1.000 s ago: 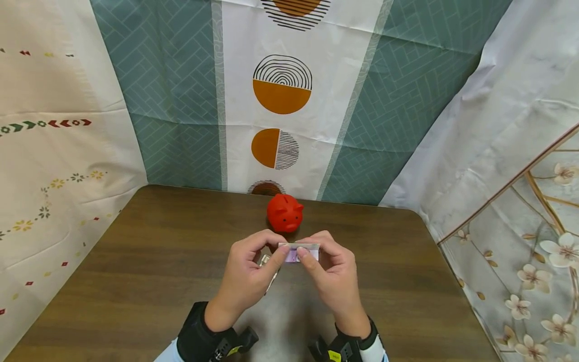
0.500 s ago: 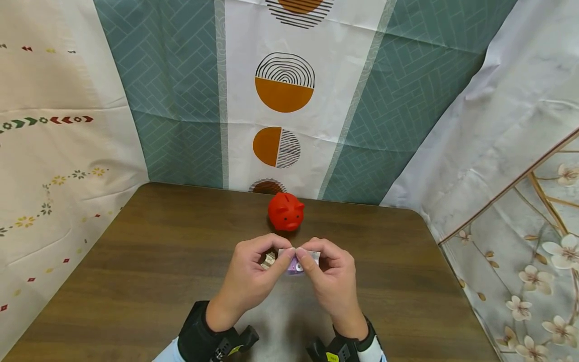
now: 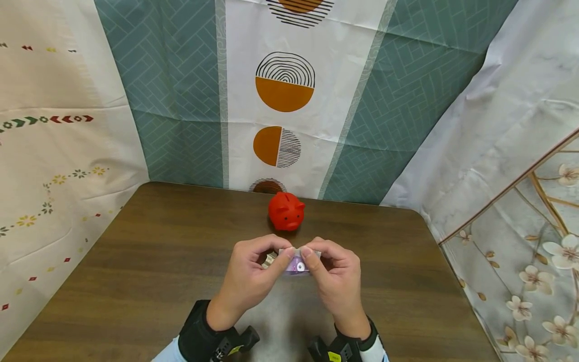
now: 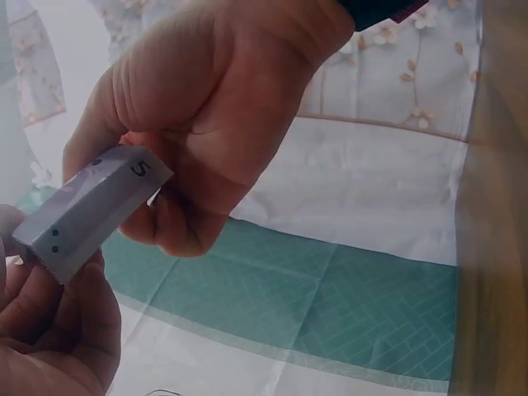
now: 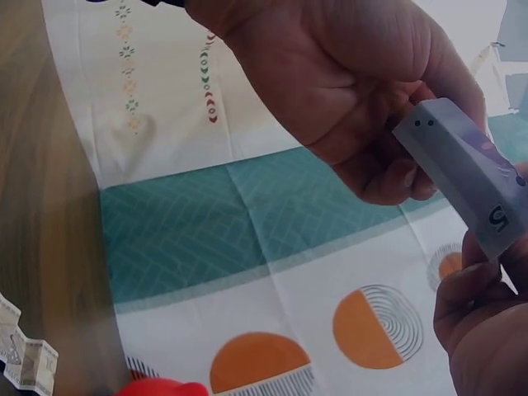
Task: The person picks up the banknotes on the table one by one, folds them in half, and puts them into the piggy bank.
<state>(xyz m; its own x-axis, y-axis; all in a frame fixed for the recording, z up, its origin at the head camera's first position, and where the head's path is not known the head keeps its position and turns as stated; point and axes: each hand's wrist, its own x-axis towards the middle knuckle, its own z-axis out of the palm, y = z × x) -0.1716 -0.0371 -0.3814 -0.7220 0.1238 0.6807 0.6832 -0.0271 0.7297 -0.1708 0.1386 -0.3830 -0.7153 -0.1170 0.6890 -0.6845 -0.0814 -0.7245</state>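
Note:
A small purple banknote point(image 3: 296, 265) marked 5 is stretched between both hands above the table. My left hand point(image 3: 246, 274) pinches one end, with the thumb on the near face. At the other end my right hand point(image 3: 336, 276) pinches it the same way, and the thumb tips are close together. A lengthwise crease bends the banknote point(image 4: 95, 206) into two faces in the left wrist view. Behind my left hand lies a second, pale note point(image 3: 269, 260), mostly covered in the head view; its zigzag folds show on this pale note point(image 5: 29, 359) in the right wrist view.
A red piggy bank point(image 3: 286, 212) with a slot on top stands just beyond the hands, near the back of the wooden table point(image 3: 181, 241). A patterned curtain point(image 3: 289, 100) hangs behind the table, with pale cloths at both sides.
The thumbs came together on the banknote, then my right thumb slid slightly right. The note's purple face now tilts lower beneath its pale top strip. The piggy bank has stayed in place.

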